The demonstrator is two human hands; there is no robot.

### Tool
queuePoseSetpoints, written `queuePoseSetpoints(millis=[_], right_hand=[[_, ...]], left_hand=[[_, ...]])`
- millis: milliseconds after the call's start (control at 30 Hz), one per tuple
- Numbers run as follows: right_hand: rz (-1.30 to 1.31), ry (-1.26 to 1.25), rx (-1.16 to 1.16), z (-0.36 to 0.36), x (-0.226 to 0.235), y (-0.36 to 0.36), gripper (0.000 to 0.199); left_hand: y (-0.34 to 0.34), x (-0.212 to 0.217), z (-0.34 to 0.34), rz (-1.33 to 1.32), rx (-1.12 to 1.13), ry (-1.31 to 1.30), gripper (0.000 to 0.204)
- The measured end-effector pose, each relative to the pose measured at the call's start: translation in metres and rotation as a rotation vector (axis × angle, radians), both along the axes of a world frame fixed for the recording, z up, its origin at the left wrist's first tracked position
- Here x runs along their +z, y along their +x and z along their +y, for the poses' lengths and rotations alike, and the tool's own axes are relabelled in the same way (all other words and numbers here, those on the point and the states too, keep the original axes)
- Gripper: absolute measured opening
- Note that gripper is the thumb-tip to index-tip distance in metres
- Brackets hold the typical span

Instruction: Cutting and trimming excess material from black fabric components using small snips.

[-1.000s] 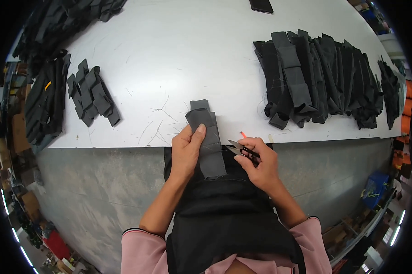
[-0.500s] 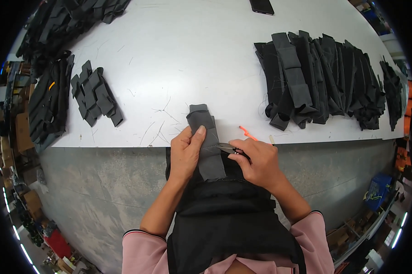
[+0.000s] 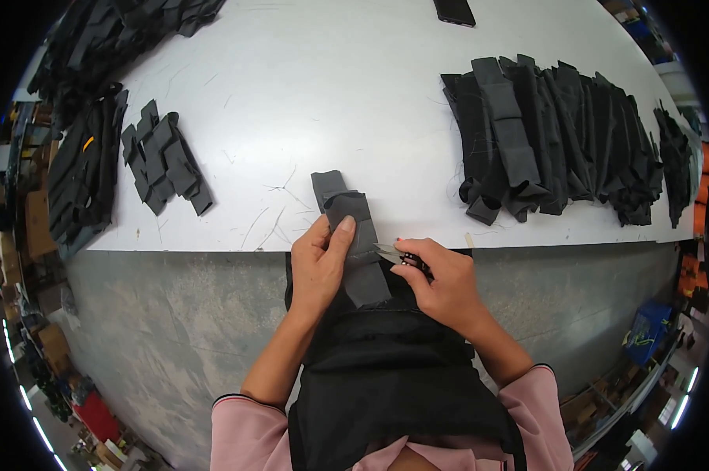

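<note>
We pinch grey strip (image 3: 367, 281) in left hand (image 3: 317, 265), right hand (image 3: 442, 276) curled round snips (image 3: 388, 252), blades parted; strip seems unfinished, black stack (image 3: 548, 141) done or waiting, we cannot tell

1. Centre: the left hand's (image 3: 317, 263) fingertips are hidden behind the strip (image 3: 362, 235), and its thumb covers part of the cloth.
2. Right of centre: the right hand (image 3: 445, 279) hides much of the snips' (image 3: 391, 252) handles; whether the blades touch the strip is too small to tell.
3. Top edge: cuts off the phone (image 3: 454, 11) and, upper left, the heap (image 3: 127, 39).
4. Bottom edge: cuts off the apron (image 3: 402, 400).
5. Lower left: clutter (image 3: 97, 420), too small to identify.
</note>
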State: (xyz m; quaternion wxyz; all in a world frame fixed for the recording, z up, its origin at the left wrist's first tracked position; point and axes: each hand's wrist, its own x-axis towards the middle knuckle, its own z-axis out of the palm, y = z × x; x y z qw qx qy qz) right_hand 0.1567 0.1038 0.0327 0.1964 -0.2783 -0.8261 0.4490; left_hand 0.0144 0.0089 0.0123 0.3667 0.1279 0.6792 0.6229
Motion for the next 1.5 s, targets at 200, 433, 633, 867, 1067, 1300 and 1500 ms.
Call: queuePoseSetpoints(millis=[200, 433, 633, 867, 1067, 1300, 1500], right_hand=[[-0.048, 0.177, 0.045, 0.002, 0.006, 0.002, 0.02], [-0.135, 0.304, 0.102, 0.003, 0.011, 0.0, 0.021], [-0.01, 0.06, -0.031, -0.001, 0.005, 0.003, 0.022], [-0.05, 0.208, -0.016, -0.001, 0.005, -0.012, 0.027], [0.013, 0.118, 0.005, -0.001, 0.005, -0.014, 0.033], [-0.012, -0.032, -0.077, -0.012, -0.015, -0.029, 0.026], [0.089, -0.662, -0.243, -0.011, -0.033, -0.033, 0.014]], left_hand=[[-0.004, -0.014, -0.009, 0.047, -0.028, -0.027, 0.037], [-0.002, -0.008, -0.005, 0.057, -0.033, -0.02, 0.036], [-0.001, -0.008, -0.006, 0.007, -0.036, -0.035, 0.029], [-0.002, 0.0, -0.005, -0.122, -0.072, -0.069, 0.028], [0.001, 0.004, -0.001, -0.28, -0.036, -0.054, 0.032], [0.014, -0.01, -0.005, -0.146, 0.069, 0.006, 0.033], [0.016, -0.005, 0.005, -0.182, 0.183, 0.051, 0.033]])
